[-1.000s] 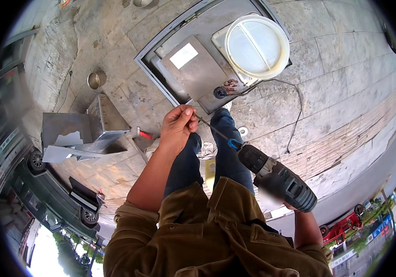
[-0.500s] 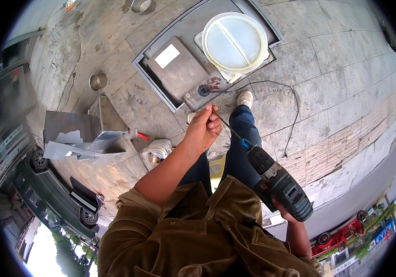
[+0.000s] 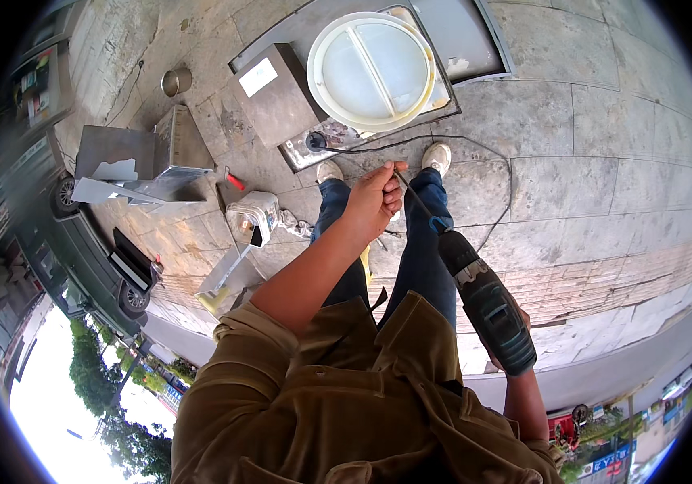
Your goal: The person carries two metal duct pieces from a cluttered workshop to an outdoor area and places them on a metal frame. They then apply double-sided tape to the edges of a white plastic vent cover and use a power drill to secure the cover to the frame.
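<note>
My left hand (image 3: 374,202) is closed around the tip end of a long thin bit (image 3: 420,202) fixed in a dark cordless drill (image 3: 487,305). My right hand (image 3: 517,365) holds the drill by its grip at the lower right and is mostly hidden behind the tool. The drill slants up to the left over my legs in blue jeans. My white shoes (image 3: 436,155) stand just before a grey metal panel (image 3: 475,40) lying on the stone paving. On the panel rests a round white dish-shaped cover (image 3: 374,68).
A grey metal box (image 3: 269,93) lies left of the cover. A black cable (image 3: 510,181) loops over the paving on the right. Bent metal sheets (image 3: 132,161), a clear plastic jug (image 3: 253,218) and a small metal pot (image 3: 176,81) sit to the left. A dark car (image 3: 91,254) is parked there.
My left hand has slid toward the bit's tip and the drill has moved lower right. The view has tilted, bringing the round cover and panel closer to centre.
</note>
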Tool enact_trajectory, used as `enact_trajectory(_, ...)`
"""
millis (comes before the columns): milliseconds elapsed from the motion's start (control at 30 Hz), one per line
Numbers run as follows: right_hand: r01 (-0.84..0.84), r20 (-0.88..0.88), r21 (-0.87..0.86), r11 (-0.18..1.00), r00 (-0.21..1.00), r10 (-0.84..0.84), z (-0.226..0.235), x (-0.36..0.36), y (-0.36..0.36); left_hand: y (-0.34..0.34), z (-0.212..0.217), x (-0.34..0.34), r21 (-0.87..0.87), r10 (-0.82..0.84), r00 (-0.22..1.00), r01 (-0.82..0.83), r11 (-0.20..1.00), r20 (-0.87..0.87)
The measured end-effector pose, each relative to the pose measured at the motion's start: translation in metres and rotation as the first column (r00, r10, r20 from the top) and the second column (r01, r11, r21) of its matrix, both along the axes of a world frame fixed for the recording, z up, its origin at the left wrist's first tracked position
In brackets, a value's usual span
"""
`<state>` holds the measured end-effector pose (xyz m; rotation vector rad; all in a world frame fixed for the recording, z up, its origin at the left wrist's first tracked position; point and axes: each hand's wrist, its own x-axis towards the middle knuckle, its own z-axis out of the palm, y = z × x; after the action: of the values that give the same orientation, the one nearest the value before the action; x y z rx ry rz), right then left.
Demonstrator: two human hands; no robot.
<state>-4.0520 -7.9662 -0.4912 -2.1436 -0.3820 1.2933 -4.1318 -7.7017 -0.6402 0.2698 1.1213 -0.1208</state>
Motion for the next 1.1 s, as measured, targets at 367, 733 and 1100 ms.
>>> enact_trajectory(367, -0.220, -0.076, -0.138, 0.966, 0.975, 0.211, 0.003, 0.033, -0.029, 0.035, -0.020, -0.010, 0.423, -0.091, 0.978, 0.163, 0.891, -0.186)
enact_trajectory(733, -0.218, 0.263, -0.018, 0.976, 0.940, 0.215, 0.002, 0.010, -0.067, 0.043, -0.067, 0.007, 0.062, 0.265, 0.935, -0.258, 0.964, -0.234)
enact_trajectory(1100, -0.374, 0.378, -0.041, 0.927, 0.853, 0.361, 0.020, 0.008, -0.048, 0.029, -0.074, 0.014, 0.057, 0.523, 0.824, -0.524, 0.850, -0.217)
